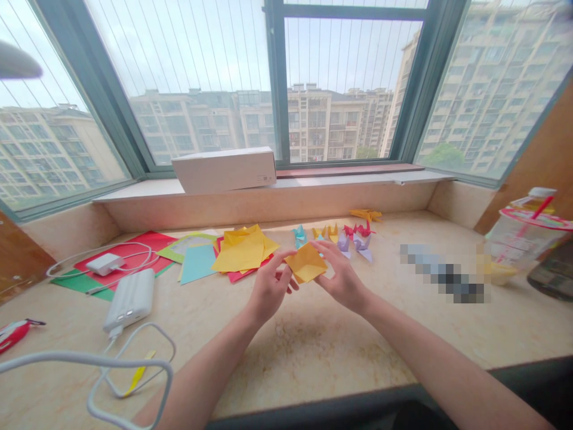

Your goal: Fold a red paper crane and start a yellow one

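A small folded square of yellow origami paper (306, 263) is held up over the counter between both hands. My left hand (273, 283) pinches its left edge, with the lower fingers curled beneath. On the opposite edge, my right hand (340, 275) grips the paper between thumb and fingers. Just behind stand several folded paper cranes: a blue crane (299, 236), a yellow crane (332, 232), a red crane (364, 229) and a purple crane (363, 246). To the left lies a pile of yellow paper sheets (245, 249) with red sheets under it.
Coloured sheets, including a light blue sheet (197, 263), lie left with a white charger (104, 264), a power bank (130, 300) and a looping cable (168, 382). A white box (225, 169) rests on the sill. At right stands a plastic cup (521, 242) with a red straw.
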### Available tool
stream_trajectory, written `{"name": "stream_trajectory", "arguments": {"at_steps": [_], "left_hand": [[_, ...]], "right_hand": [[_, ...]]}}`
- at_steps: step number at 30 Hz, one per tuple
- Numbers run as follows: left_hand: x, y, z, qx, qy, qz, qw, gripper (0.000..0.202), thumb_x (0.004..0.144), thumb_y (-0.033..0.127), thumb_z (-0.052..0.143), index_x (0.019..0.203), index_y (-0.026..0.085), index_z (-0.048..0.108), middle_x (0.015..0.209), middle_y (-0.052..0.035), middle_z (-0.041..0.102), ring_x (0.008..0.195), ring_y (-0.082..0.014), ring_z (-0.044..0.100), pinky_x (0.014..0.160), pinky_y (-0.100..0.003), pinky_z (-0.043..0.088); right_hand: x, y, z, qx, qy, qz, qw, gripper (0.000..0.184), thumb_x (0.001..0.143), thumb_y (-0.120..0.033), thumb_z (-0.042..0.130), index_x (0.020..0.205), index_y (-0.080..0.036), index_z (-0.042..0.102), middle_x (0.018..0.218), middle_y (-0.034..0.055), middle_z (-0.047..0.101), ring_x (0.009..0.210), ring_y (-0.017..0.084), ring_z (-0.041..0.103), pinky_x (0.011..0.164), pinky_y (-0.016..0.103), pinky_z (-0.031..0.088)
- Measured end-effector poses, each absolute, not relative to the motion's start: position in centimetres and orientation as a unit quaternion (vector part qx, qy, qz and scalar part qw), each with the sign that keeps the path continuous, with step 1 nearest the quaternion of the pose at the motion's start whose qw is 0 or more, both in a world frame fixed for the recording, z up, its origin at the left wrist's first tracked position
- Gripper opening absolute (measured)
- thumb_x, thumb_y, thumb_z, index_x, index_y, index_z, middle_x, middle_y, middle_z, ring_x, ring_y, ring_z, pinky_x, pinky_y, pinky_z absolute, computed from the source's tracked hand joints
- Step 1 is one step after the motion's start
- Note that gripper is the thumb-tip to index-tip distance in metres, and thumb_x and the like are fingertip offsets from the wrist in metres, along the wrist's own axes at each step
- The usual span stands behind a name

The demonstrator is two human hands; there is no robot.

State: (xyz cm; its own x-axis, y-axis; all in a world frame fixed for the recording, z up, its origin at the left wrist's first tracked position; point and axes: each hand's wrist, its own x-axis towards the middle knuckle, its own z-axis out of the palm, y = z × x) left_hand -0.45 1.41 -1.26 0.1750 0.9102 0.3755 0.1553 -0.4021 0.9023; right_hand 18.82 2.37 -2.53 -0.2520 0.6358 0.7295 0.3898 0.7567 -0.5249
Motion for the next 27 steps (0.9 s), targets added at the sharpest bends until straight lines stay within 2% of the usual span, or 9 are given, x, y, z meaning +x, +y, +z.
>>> {"name": "stream_trajectory", "arguments": {"at_steps": [6, 13, 18, 24, 27], "left_hand": [[-0.6, 1.6, -1.3, 0.667, 0.404, 0.506, 0.369, 0.032, 0.091, 0.03, 0.051, 0.121, 0.02, 0.055, 0.101, -0.0063, 0.067, 0.052, -0.0103, 0.066, 0.043, -0.02, 0.049], [-0.7, 2.0, -1.5, 0.658, 0.414, 0.52, 0.355, 0.031, 0.092, 0.032, 0.049, 0.12, 0.019, 0.054, 0.099, -0.007, 0.067, 0.054, -0.012, 0.067, 0.044, -0.021, 0.049], [-0.8, 2.2, -1.7, 0.656, 0.409, 0.526, 0.355, 0.03, 0.091, 0.033, 0.052, 0.118, 0.019, 0.053, 0.097, -0.0059, 0.068, 0.057, -0.0131, 0.068, 0.047, -0.022, 0.049], [-1.0, 2.4, -1.7, 0.651, 0.409, 0.53, 0.358, 0.033, 0.092, 0.039, 0.054, 0.119, 0.019, 0.05, 0.098, -0.0067, 0.068, 0.057, -0.013, 0.068, 0.046, -0.022, 0.049], [-1.0, 2.4, -1.6, 0.651, 0.394, 0.543, 0.356, 0.031, 0.093, 0.039, 0.054, 0.117, 0.021, 0.051, 0.095, -0.0046, 0.068, 0.058, -0.0123, 0.067, 0.047, -0.021, 0.049]], "right_hand": [[18.7, 2.1, -2.6, -0.329, -0.792, 0.121, 0.5, 0.049, 0.084, -0.012, 0.064, 0.13, -0.028, 0.058, 0.134, 0.0109, 0.049, 0.129, 0.027, 0.048, 0.109, 0.046, 0.042], [18.7, 2.1, -2.4, -0.321, -0.789, 0.134, 0.506, 0.066, 0.085, -0.017, 0.065, 0.145, -0.027, 0.04, 0.139, 0.012, 0.049, 0.131, 0.027, 0.047, 0.111, 0.045, 0.04], [18.7, 2.3, -2.4, -0.322, -0.787, 0.118, 0.513, 0.067, 0.083, -0.016, 0.067, 0.143, -0.026, 0.04, 0.137, 0.0122, 0.049, 0.13, 0.026, 0.047, 0.111, 0.045, 0.039], [18.7, 1.9, -1.9, -0.302, -0.793, 0.098, 0.519, 0.044, 0.084, -0.016, 0.066, 0.124, -0.026, 0.053, 0.133, 0.0111, 0.052, 0.13, 0.026, 0.047, 0.11, 0.048, 0.038], [18.6, 1.7, -1.7, -0.298, -0.8, 0.093, 0.513, 0.04, 0.083, -0.014, 0.066, 0.12, -0.026, 0.055, 0.131, 0.0111, 0.052, 0.129, 0.026, 0.048, 0.109, 0.049, 0.039]]}}
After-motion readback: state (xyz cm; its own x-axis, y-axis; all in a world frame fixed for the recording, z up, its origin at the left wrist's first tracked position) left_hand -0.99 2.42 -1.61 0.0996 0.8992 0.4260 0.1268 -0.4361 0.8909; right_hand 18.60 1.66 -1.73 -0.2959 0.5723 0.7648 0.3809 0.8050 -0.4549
